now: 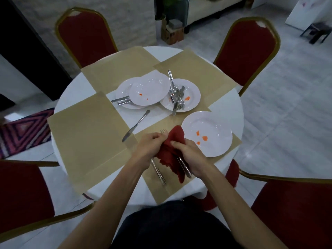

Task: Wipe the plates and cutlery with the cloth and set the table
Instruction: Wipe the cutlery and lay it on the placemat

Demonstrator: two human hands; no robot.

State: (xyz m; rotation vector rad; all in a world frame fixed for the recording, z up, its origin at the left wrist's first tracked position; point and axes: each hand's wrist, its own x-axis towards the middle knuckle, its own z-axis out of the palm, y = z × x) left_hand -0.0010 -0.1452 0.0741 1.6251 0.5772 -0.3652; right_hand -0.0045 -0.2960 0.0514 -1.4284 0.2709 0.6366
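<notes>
Fork [163,131] gripped in left hand [150,145], red cloth [173,150] clenched around cutlery handle in right hand [190,155] (stained plate [206,133] just beside).

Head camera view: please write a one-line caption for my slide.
Both hands, left and right, rub a fork with a red cloth; stained plates wait.
</notes>
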